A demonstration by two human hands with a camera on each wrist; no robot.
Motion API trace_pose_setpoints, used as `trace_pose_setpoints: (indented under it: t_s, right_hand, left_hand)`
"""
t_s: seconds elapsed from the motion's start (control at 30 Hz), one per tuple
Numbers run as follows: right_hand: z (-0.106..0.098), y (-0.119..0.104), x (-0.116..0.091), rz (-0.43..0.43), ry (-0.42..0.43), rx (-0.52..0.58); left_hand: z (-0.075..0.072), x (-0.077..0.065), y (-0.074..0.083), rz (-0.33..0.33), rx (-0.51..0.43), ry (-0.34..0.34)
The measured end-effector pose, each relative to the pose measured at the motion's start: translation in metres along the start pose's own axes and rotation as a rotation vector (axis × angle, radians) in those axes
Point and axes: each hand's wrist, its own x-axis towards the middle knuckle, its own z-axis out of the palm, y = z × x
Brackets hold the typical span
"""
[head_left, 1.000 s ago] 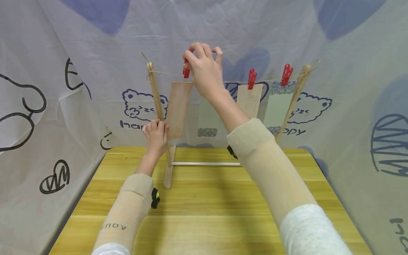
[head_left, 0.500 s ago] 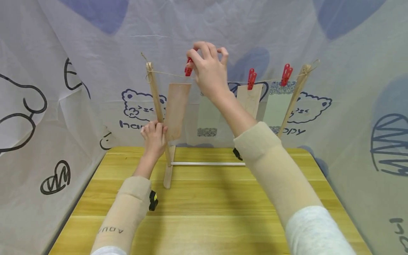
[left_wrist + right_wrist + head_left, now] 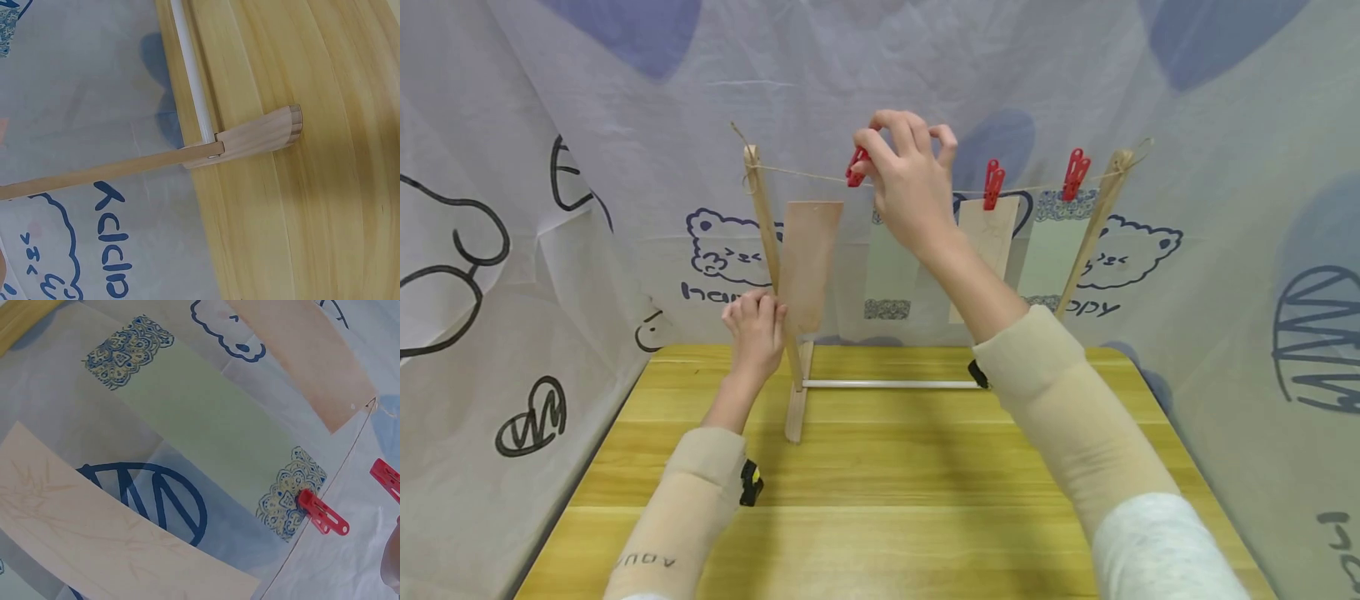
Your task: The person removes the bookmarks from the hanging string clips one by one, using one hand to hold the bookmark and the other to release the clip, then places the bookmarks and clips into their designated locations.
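My left hand [image 3: 756, 333] is at the left post [image 3: 767, 225], its fingertips pinching the lower left edge of a long pinkish-tan paper card [image 3: 811, 262]. That card's top edge bears no clip and sits below the string [image 3: 808, 175]. Higher up, my right hand [image 3: 917, 183] pinches a red clothespin [image 3: 856, 169] between thumb and fingers. In the right wrist view the same red clothespin [image 3: 386, 478] is apart from the string, and the pinkish-tan card [image 3: 306, 359] lies beyond it. The left wrist view shows only a sliver of my left hand.
Along the string hang a pale green patterned card [image 3: 206, 419] by a red clothespin [image 3: 322, 512], a beige card [image 3: 988, 237], and another green card [image 3: 1056, 250]. A white rod [image 3: 891, 384] joins the stand's feet on the wooden table [image 3: 865, 517]. A printed cloth surrounds it.
The pinkish-tan card has shifted left and slightly down with my left hand, away from the string. My right hand has moved right with the red clothespin.
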Motion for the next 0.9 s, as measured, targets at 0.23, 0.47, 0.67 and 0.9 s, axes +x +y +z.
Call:
trace_pose_setpoints:
  t_s: [0.23, 0.47, 0.67, 0.9]
  right_hand:
    - [0.001, 0.005, -0.015, -0.011, 0.042, 0.037]
    - [-0.001, 0.012, -0.032, -0.002, 0.061, 0.043]
    - [-0.004, 0.016, -0.046, -0.017, 0.05, 0.029]
    - [-0.005, 0.022, -0.061, -0.044, 0.075, 0.042]
  left_hand:
    - [-0.006, -0.006, -0.001, -0.004, -0.009, 0.042]
    - [-0.011, -0.014, -0.003, -0.008, -0.022, 0.057]
    - [-0.018, -0.021, -0.006, 0.0, -0.039, 0.068]
    - [-0.026, -0.029, -0.009, -0.016, -0.06, 0.106]
